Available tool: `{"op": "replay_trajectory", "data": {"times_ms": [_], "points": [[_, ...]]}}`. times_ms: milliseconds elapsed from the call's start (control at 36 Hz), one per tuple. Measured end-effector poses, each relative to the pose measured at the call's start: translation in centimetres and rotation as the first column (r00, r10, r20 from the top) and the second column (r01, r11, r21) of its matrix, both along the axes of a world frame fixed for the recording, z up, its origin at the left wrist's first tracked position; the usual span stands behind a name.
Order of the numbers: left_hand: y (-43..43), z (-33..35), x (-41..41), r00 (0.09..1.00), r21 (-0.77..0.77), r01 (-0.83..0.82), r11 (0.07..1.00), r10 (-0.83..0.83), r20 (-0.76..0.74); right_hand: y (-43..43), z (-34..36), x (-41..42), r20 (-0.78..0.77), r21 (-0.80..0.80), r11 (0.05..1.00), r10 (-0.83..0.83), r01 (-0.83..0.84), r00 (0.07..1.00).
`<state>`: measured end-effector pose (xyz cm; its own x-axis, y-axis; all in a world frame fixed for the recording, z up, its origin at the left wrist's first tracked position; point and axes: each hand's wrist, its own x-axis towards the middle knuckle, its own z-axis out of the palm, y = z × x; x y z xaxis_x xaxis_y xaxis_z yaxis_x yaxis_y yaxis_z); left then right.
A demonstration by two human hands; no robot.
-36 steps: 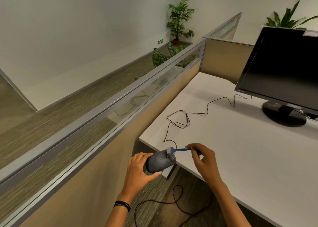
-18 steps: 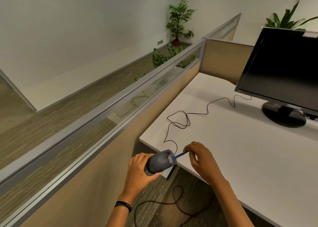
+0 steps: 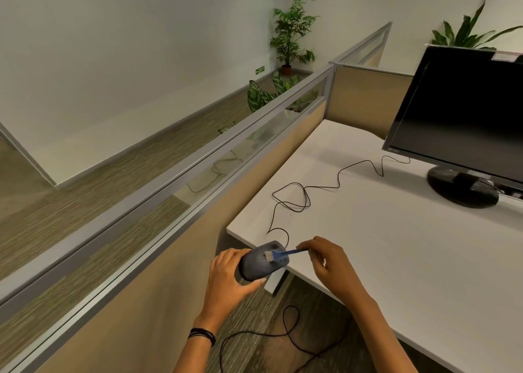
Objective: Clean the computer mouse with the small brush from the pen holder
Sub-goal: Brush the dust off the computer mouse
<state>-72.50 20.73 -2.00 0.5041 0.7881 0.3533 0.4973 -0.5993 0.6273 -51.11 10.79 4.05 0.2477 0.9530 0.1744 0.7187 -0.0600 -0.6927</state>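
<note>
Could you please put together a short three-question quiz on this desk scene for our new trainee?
1. True or false: the mouse rests flat on the desk.
2. Which hand holds the blue brush? A) left hand B) right hand C) neither
3. Fill in: the monitor screen is ____ (lit or dark).

Key
1. False: the left hand holds it up, off the near corner of the desk.
2. B: the right hand pinches the handle, with the bristles on the top of the mouse.
3. Dark.
</note>
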Motion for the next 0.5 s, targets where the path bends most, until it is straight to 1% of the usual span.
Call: {"op": "replay_trajectory", "data": {"times_ms": [111, 167, 222, 278, 333, 389, 444, 500], "points": [[0.3, 0.1, 0.0, 1.000, 0.005, 0.005, 1.000, -0.005, 0.006, -0.2, -0.5, 0.6, 0.050, 0.015, 0.989, -0.148, 0.148, 0.988], [0.4, 0.0, 0.0, 1.000, 0.004, 0.007, 1.000, -0.007, 0.002, -0.3, -0.5, 1.0, 0.024, 0.053, 0.979, -0.198, 0.196, 0.980], [0.4, 0.0, 0.0, 1.000, 0.003, 0.007, 1.000, -0.007, 0.002, -0.4, -0.2, 1.0, -0.051, 0.102, 0.978, -0.176, 0.180, 0.983], [0.4, 0.0, 0.1, 1.000, -0.001, 0.004, 1.000, -0.004, -0.001, -0.5, 0.2, 0.6, -0.156, 0.131, 0.985, -0.088, 0.109, 0.984], [0.4, -0.2, 0.1, 1.000, -0.009, 0.001, 1.000, -0.001, -0.004, -0.6, 0.6, -0.2, -0.236, 0.109, 0.994, 0.011, 0.015, 0.972], [0.5, -0.3, 0.1, 1.000, -0.018, -0.002, 1.000, 0.002, -0.003, -0.5, 0.4, -0.6, -0.247, 0.062, 0.997, 0.057, -0.043, 0.967], [0.6, -0.2, 0.2, 1.000, -0.022, -0.004, 1.000, 0.004, 0.009, -0.4, -0.1, -0.4, -0.236, 0.042, 0.999, 0.008, 0.002, 0.972], [0.6, -0.1, 0.4, 1.000, -0.020, 0.001, 1.000, -0.001, 0.020, -0.3, -0.6, 0.2, -0.226, 0.054, 0.990, -0.115, 0.131, 0.967]]}}
